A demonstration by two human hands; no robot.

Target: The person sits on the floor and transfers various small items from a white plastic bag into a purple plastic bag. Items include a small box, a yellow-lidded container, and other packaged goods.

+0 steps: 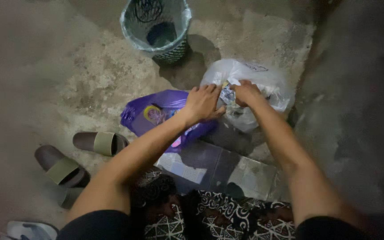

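white plastic bag (263, 84) pinched by left hand (203, 103) and right hand (245, 92), purple bag (165, 104) beside, lined bin (156, 26) behind

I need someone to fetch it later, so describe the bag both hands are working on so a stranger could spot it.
Start at the lined waste bin at the top of the concrete floor, then look down and to its right. There sits a clear plastic bag, gripped at its mouth by the left hand and right hand. Unlike the purple bag beside it, it is whitish and see-through.
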